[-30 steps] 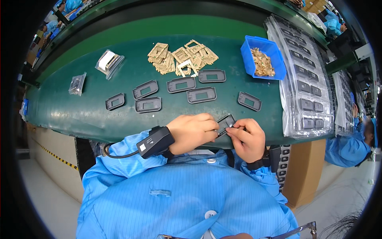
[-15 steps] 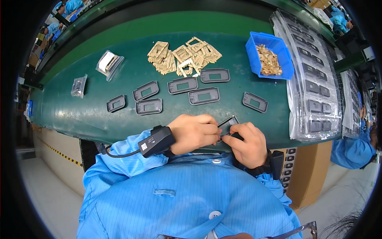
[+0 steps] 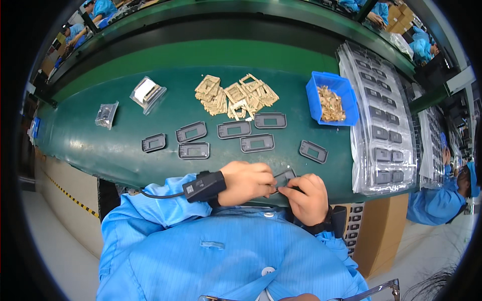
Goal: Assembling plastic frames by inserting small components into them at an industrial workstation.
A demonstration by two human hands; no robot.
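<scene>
Near the table's front edge, my left hand (image 3: pixel 247 182) and my right hand (image 3: pixel 307 197) hold one dark grey plastic housing (image 3: pixel 285 176) between them, tilted. The left fingers grip its left side. My right thumb and fingers are pinched at its right side; the fingers cover much of the piece. Just beyond lie several similar grey housings with rectangular openings, such as one housing (image 3: pixel 257 149) in the middle and another housing (image 3: pixel 314 157) to the right. Behind them is a loose pile of tan cut-out frames (image 3: pixel 217 104).
A blue bin (image 3: pixel 315 103) with small tan scraps stands at the back right. Beside it lie clear plastic trays (image 3: pixel 359 165) of dark parts. Two clear bags, one larger bag (image 3: pixel 159 95) and one smaller bag (image 3: pixel 106 115), lie at left. A cardboard box (image 3: pixel 384 231) stands below the table's right edge.
The view has tilted, so the table's things sit lower in the picture. Both hands still hold the housing, with only slight finger movement.
</scene>
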